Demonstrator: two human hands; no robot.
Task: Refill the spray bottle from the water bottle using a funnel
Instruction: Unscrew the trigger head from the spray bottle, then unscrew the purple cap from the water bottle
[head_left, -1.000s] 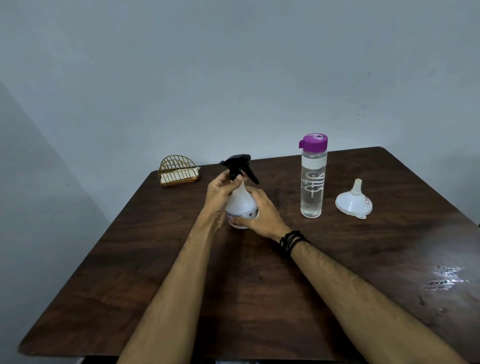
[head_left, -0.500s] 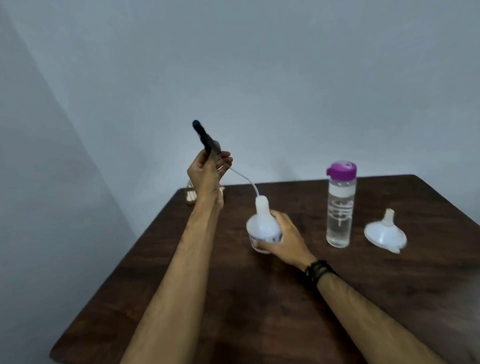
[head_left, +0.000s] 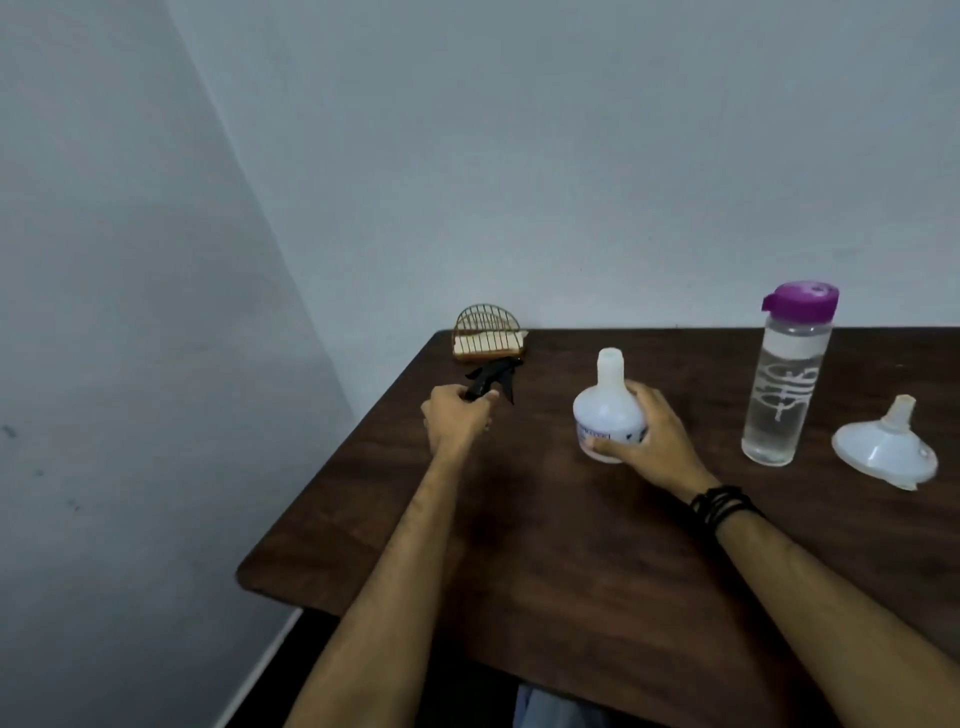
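Head view, near to far, places given relative to the spray bottle (head_left: 609, 415). Nearest, the dark wooden surface (head_left: 545, 571) carries everything. The right hand (head_left: 649, 439) wraps the spray bottle's white body from its right side and steadies it upright; its neck stands open and uncapped. To the left of the bottle, the left hand (head_left: 457, 421) grasps the black trigger head (head_left: 491, 379) low at the surface, near the left edge; whether the head already rests on the wood cannot be told, and its dip tube is not visible. To the right of the bottle stands the water bottle (head_left: 784, 379), purple cap closed, largely full. Farther right lies the white funnel (head_left: 883, 449), mouth down, spout up. Behind and left of the bottle, a wire rack (head_left: 488, 335) sits at the far corner.

Step in hand, as judged: parking the trigger head. Lay it flat, well inside the edge, nozzle away from the open neck, while the right hand holds the bottle upright; the funnel is the likely next pickup.
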